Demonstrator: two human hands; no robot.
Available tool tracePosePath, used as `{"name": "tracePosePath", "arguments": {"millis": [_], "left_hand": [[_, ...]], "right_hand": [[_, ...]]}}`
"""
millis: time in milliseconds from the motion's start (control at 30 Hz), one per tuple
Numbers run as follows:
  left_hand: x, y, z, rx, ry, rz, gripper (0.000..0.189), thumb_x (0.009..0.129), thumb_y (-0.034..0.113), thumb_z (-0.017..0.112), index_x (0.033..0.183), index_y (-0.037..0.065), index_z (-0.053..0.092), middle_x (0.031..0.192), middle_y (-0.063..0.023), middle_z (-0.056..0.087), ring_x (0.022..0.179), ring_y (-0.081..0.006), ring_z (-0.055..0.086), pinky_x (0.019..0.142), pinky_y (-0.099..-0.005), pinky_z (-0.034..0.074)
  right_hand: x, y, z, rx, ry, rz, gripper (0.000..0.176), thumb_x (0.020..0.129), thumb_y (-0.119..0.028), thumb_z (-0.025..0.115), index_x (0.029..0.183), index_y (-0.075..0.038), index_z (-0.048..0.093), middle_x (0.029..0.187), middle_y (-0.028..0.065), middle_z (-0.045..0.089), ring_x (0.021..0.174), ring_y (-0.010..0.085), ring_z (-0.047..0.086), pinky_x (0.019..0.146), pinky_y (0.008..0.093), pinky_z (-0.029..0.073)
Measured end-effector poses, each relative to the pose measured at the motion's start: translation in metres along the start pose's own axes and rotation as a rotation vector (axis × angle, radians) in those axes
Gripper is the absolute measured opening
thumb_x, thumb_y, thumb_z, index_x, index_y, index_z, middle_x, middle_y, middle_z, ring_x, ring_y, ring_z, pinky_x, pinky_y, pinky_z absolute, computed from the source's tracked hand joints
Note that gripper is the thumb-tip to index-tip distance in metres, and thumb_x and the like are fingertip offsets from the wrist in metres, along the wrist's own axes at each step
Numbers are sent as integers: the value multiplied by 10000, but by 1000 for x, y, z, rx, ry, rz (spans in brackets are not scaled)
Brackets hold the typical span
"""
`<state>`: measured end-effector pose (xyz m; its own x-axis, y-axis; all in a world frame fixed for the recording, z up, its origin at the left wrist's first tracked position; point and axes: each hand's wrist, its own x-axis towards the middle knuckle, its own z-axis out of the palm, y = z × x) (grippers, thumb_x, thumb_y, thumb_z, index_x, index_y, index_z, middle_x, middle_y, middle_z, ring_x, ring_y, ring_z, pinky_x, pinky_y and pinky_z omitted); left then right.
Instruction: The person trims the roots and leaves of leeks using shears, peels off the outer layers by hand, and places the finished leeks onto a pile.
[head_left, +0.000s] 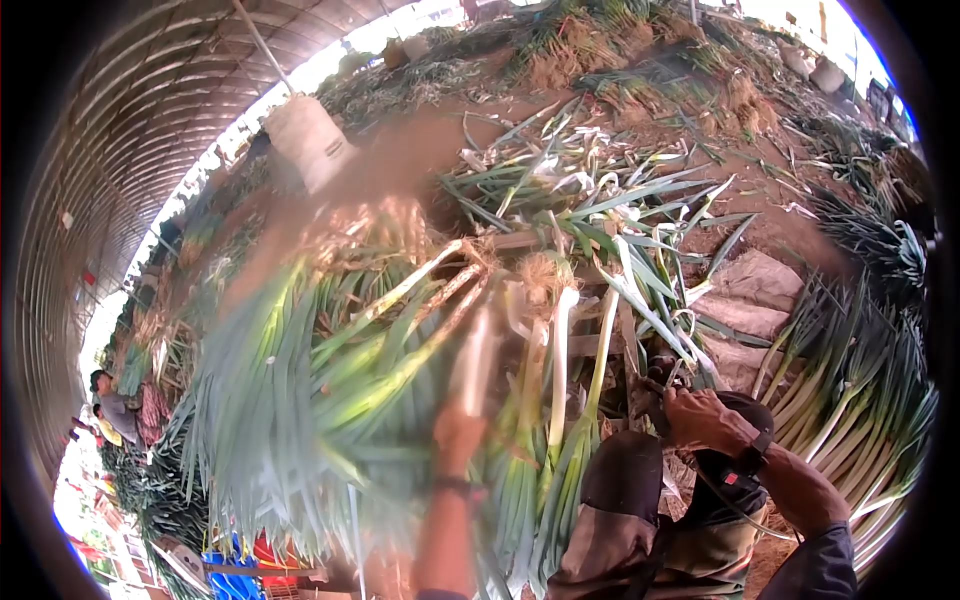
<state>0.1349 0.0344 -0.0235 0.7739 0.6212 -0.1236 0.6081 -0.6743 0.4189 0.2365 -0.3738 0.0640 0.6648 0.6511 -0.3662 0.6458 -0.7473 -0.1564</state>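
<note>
My left hand (460, 432) is at the lower middle, smeared by motion, at the lower end of a pale leek stalk (474, 355). Whether its fingers grip the stalk is not clear. More leeks (330, 390) with green leaves and brown roots lie to its left, and several upright white stalks (563, 350) stand to its right. My right hand (697, 420) is closed above my knee, around something dark that I cannot make out. Trimmed leaves (610, 210) are heaped beyond my hands.
A row of leeks (850, 390) lies at the right beside brownish sacks (752, 290). A white container (308, 138) on a pole is at the upper left. People (120, 410) sit at the far left, near blue (232, 575) and red crates (275, 560).
</note>
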Motion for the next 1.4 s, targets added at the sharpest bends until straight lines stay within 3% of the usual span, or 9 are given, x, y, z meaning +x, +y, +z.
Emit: {"name": "tracePosePath", "arguments": {"millis": [167, 400, 533, 600, 700, 933, 1100, 1300, 1400], "left_hand": [[-24, 13, -71, -399, -151, 88, 539, 681, 338, 820, 1033, -44, 675, 961, -232, 721, 901, -353, 704, 814, -395, 543], [-66, 18, -114, -602, -287, 44, 541, 713, 208, 825, 1175, -25, 666, 1031, -107, 721, 894, -188, 657, 831, -315, 521], [-89, 14, -130, -574, -298, 36, 534, 741, 204, 836, 1207, 13, 657, 1044, -77, 717, 897, -159, 641, 816, -307, 517], [-108, 31, -149, -643, -379, -11, 534, 756, 183, 841, 1228, 21, 650, 1062, -41, 712, 907, -138, 631, 817, -291, 516], [-119, 35, -150, -738, -493, 95, 499, 792, 154, 821, 1242, 30, 646, 1071, -32, 711, 907, -128, 631, 823, -282, 522], [-163, 54, -147, -1063, -791, 376, 525, 882, 141, 762, 1351, 4, 570, 1166, -61, 669, 1046, -151, 624, 898, -303, 530], [-180, 66, -156, -969, -805, 364, 608, 760, 173, 792, 1300, -4, 576, 1059, -56, 674, 955, -150, 615, 874, -307, 510], [-201, 73, -176, -836, -627, 373, 565, 853, 281, 766, 1286, -29, 575, 1003, -67, 664, 932, -152, 597, 834, -307, 497], [-209, 65, -170, -709, -554, 368, 538, 903, 364, 733, 1238, -34, 596, 968, -80, 668, 909, -166, 603, 813, -319, 503]], "right_hand": [[1, 3, -5, 1, -100, -17, 608, 766, -470, 763, 970, 76, 585, 938, 225, 669, 874, 386, 677, 752, 482, 518], [0, 11, -6, 8, 258, -219, 529, 788, -493, 755, 897, 11, 635, 867, 168, 671, 759, 363, 656, 674, 473, 500], [-1, -18, -38, 331, 290, -351, 694, 818, -449, 792, 1312, -19, 563, 1129, 163, 678, 747, 321, 669, 680, 440, 534], [7, -42, -43, 1028, 137, -415, 797, 797, -394, 833, 1418, -42, 478, 1310, 174, 593, 1087, 315, 600, 872, 437, 518], [-1, -93, -88, 1093, 231, -610, 1010, 749, -286, 896, 1547, -75, 315, 1514, 160, 445, 1346, 270, 492, 1029, 414, 491], [23, -127, -65, 1796, -171, -737, 684, 815, 68, 755, 1425, -37, 463, 1335, 116, 600, 1187, 273, 615, 975, 390, 555], [20, -130, -55, 2170, -495, -593, 794, 799, 73, 741, 1487, -35, 360, 1360, 142, 566, 1208, 287, 595, 1015, 418, 536], [63, -125, -32, 2087, -176, -1006, 689, 921, -283, 701, 1474, -25, 379, 1395, 145, 540, 1236, 318, 575, 1064, 474, 505], [98, -100, -54, 1888, 118, -735, 510, 909, -231, 691, 1353, -51, 513, 1188, 80, 662, 1108, 211, 641, 963, 359, 539]]}}
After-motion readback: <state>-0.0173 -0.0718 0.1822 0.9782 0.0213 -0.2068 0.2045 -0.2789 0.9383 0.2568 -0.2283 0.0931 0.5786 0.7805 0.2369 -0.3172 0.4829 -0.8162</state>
